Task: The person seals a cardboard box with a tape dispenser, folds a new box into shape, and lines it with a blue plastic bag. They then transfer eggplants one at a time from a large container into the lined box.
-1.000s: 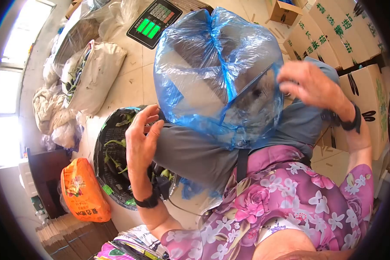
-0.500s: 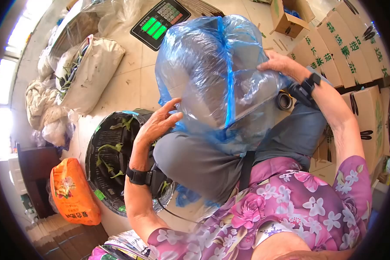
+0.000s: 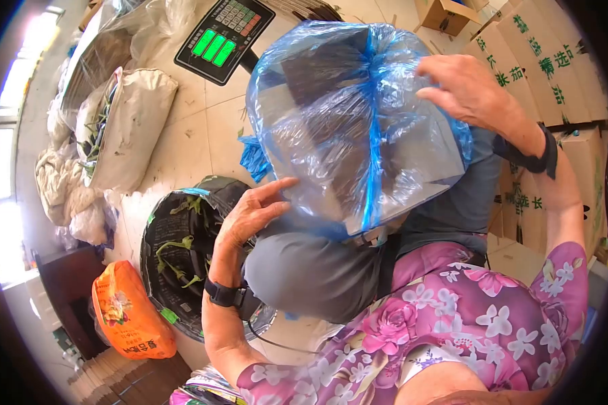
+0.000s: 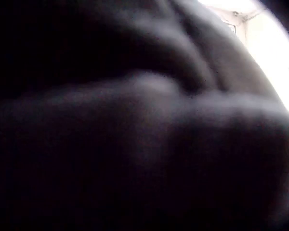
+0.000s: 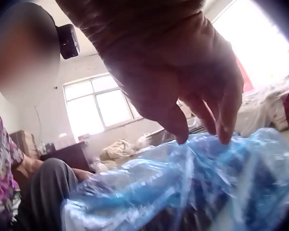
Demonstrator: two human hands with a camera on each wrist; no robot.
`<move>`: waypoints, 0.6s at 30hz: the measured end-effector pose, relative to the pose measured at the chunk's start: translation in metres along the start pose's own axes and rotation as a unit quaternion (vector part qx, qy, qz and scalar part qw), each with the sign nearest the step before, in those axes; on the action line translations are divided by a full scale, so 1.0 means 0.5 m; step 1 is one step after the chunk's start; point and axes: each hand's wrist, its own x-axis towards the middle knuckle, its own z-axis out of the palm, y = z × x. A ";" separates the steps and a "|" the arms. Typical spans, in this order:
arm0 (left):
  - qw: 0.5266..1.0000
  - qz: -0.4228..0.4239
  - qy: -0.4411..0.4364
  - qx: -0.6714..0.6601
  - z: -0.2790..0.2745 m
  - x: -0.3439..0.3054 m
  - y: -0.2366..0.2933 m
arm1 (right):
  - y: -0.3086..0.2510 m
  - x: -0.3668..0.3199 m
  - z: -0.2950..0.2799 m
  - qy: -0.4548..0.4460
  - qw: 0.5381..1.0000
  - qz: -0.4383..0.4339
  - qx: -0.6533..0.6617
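Note:
A translucent blue plastic bag (image 3: 317, 128) covers a box-like bundle in front of the person's lap, with grey and dark panels showing through. At the bag's left side is the left hand (image 3: 253, 212), fingers extended, fingertips by its lower left edge. The right hand (image 3: 469, 91) is over the bag's upper right, fingers loosely bent. In the right wrist view the right hand (image 5: 183, 72) hangs above the blue bag (image 5: 183, 183), fingertips at its surface; no plastic shows gripped. The left wrist view is dark and blurred.
A dark basket (image 3: 159, 250) holding eggplants stands left of the knee, near an orange bag (image 3: 132, 314). A scale display (image 3: 223, 37) is at the top; a pale sack (image 3: 138, 128) lies left. Cartons (image 3: 540, 61) are stacked right.
The bagged bundle has shifted and turned, its lower edge now at the right knee. The right hand has moved over the bag; the left stays at its left side. A blue plastic scrap shows at left.

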 end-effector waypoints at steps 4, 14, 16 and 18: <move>0.998 0.025 0.027 -0.058 0.041 0.012 0.008 | -0.054 0.105 0.022 -0.322 0.913 -0.020 0.249; 0.985 0.015 0.044 -0.164 0.076 0.028 -0.018 | -0.040 0.006 0.471 -0.466 0.836 0.027 0.290; 0.987 0.025 0.043 -0.156 0.078 0.023 -0.016 | -0.094 -0.057 0.501 -0.340 0.821 -0.056 0.455; 0.989 0.020 0.045 -0.140 0.074 0.009 0.011 | -0.130 0.010 0.372 -0.488 0.813 0.009 0.317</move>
